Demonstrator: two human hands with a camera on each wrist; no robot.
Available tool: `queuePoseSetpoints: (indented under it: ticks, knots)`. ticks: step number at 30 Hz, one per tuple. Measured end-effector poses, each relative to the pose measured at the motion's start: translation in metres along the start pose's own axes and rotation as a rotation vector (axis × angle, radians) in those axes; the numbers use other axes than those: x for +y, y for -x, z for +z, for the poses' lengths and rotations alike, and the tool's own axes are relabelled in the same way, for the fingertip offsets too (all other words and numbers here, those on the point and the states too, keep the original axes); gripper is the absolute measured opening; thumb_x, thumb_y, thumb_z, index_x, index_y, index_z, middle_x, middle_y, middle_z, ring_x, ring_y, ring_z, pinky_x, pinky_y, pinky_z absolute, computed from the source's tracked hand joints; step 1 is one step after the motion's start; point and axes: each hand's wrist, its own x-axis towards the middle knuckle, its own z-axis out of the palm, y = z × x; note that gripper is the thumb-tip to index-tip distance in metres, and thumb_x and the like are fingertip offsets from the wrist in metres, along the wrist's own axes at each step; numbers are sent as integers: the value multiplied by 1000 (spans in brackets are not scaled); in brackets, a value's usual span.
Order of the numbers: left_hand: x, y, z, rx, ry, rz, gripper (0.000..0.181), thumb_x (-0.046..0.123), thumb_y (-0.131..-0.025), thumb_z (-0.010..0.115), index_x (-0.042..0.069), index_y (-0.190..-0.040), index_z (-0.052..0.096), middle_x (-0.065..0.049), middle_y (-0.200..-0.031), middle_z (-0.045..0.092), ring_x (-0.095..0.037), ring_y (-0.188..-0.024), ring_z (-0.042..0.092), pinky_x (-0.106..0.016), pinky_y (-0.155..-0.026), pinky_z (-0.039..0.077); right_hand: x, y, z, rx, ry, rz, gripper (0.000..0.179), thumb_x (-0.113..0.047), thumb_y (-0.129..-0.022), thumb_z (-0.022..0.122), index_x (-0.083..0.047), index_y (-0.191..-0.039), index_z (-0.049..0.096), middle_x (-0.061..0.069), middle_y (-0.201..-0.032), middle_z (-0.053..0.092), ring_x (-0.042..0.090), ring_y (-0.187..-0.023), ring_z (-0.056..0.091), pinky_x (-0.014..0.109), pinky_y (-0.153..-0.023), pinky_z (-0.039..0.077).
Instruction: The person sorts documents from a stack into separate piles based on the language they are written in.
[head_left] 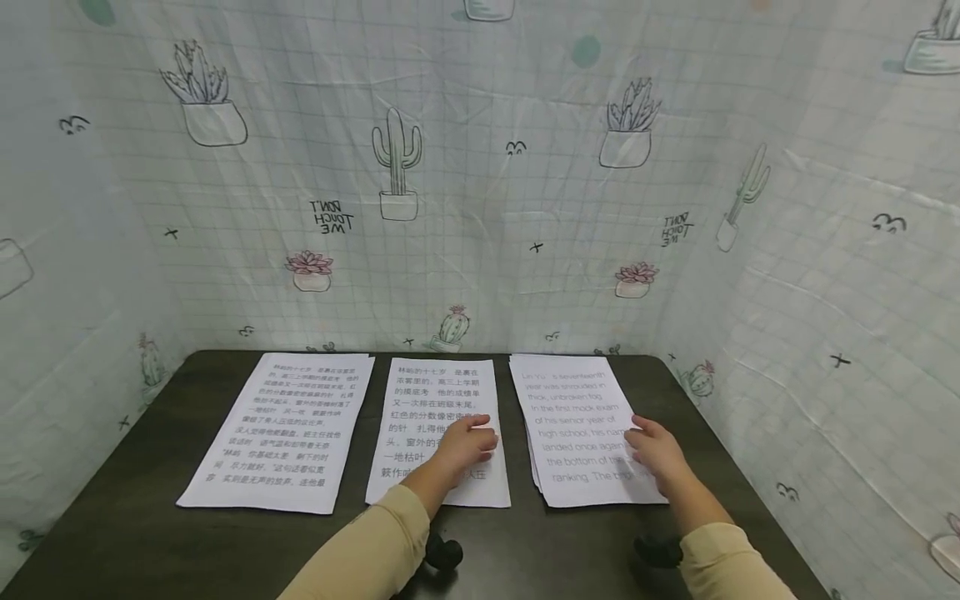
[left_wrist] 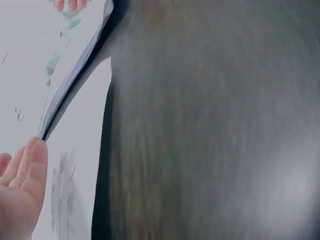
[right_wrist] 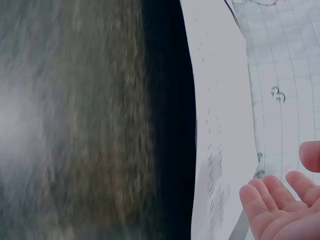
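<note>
In the head view my left hand (head_left: 465,450) is over the right part of the middle stack of printed paper (head_left: 431,392), its fingers loosely extended and holding nothing. My right hand (head_left: 662,450) is at the right edge of the right-hand paper stack (head_left: 570,417), which carries English text; the fingertips overlap that edge. In the left wrist view the left hand's fingers (left_wrist: 36,170) are nearly straight beside a sheet. The right wrist view shows the right hand (right_wrist: 285,207) with palm turned up and fingers relaxed, near the paper's edge.
A third paper stack (head_left: 277,433), printed in Chinese characters like the middle one, lies at the left. All three lie in a row on a dark table (head_left: 112,533). Grid-patterned cloth (head_left: 480,183) with cactus drawings surrounds the table's back and sides. Black wrist-worn pieces (head_left: 444,552) show below the sleeves.
</note>
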Motion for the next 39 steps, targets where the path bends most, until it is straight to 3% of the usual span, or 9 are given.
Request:
queuePoseSetpoints:
  ticks: [7,20,30,39]
  knots:
    - [1,-2,-33,48,-49,-10,56,10,-88,60,-2,-141,47,-23,-131,59,-28,-106,66,-35,-89,58,-13,2,16,-18,-8,-20,58,-14,-99,43,5,-151,24,35,-150,31,48,-137,36,56,-113,36]
    - [4,1,-89,165,-51,-11,55,9,-89,59,-2,-142,47,-25,-133,58,-29,-106,67,-36,-89,58,-33,1,49,-77,-22,-87,55,-13,-100,43,6,-150,28,35,-149,34,47,-137,39,54,-111,38]
    - [7,7,-133,221,-25,0,58,4,-89,58,-3,-145,41,-27,-141,50,-34,-119,59,-42,-98,53,-49,2,81,-143,-53,-122,54,-12,-99,44,5,-149,31,33,-149,36,46,-136,40,53,-111,39]
    - [5,14,-154,257,-59,-20,55,9,-94,54,-2,-146,40,-28,-144,46,-36,-123,57,-41,-102,51,-62,9,110,-175,-66,-149,51,-10,-98,46,5,-146,36,33,-145,41,45,-133,45,53,-109,42]
